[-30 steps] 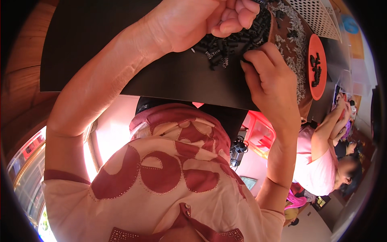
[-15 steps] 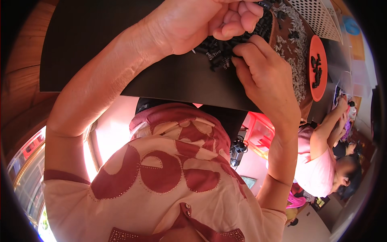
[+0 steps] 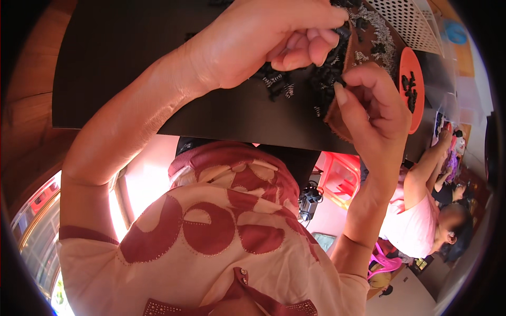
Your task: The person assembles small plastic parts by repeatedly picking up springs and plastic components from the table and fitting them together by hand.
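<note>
My left hand [image 3: 298,37] is raised over the table with fingers curled and thumb and forefinger closed near the top edge; what they hold is hard to make out. Lower and to the right, the thumb and forefinger of my right hand [image 3: 377,100] pinch a small black part [image 3: 341,82]. Beneath and between both hands spreads a pile of small black parts [image 3: 327,76], some with metal coil springs on them. A few spring-fitted pieces [image 3: 279,84] lie apart from the pile, nearer me. My right hand partly covers a brown mat [image 3: 340,126] beside the pile.
Loose silver springs [image 3: 385,37] are heaped on the mat. An orange plate [image 3: 416,110] with several black parts stands to the right. Behind it is a white perforated basket [image 3: 403,21]. A red plastic stool [image 3: 340,176] stands below the dark table [image 3: 221,113]. Another person [image 3: 416,221] sits at right.
My right hand has moved right and slightly nearer me, away from the spring-fitted pieces to the mat's edge. My left hand has shifted slightly, its fingertips still together.
</note>
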{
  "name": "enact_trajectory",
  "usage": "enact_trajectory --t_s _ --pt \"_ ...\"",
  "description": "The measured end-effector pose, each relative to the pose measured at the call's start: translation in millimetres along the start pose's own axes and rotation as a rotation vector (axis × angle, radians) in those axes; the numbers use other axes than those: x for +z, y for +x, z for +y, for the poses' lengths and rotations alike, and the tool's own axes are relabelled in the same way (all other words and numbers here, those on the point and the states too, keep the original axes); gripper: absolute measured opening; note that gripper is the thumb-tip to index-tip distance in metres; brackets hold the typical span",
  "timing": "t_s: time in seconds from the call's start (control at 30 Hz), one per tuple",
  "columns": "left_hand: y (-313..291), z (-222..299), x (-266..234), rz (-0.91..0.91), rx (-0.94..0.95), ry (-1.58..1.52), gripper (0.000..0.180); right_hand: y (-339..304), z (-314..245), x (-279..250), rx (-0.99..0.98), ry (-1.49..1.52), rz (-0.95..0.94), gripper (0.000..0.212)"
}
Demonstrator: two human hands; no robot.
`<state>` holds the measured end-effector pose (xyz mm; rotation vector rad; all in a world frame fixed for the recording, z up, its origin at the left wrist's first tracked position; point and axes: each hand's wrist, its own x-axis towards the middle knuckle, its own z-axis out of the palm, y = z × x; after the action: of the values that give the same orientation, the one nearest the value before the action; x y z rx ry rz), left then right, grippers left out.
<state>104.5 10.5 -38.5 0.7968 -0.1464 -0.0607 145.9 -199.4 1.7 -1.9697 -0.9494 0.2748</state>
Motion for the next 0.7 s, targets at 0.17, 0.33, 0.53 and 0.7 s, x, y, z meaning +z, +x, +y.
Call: enact_trajectory --t_s 0.17,0.33,0.53,0.7 --pt "-4 -2 6 -0.005 -0.058 0.060 0.023 1 -7 -4 -0.132 -0.046 0.033 0.012" --pt "-10 -5 12 0.021 -0.079 0.172 0.025 4 -16 -4 -0.119 -0.109 0.044 0.013" --pt "-13 -2 14 -0.016 -0.022 0.223 0.023 12 -21 -3 -0.230 -0.279 0.015 0.013" --pt "-12 -3 13 -0.028 -0.018 0.201 0.023 9 -18 -1 -0.171 -0.094 0.053 0.013"
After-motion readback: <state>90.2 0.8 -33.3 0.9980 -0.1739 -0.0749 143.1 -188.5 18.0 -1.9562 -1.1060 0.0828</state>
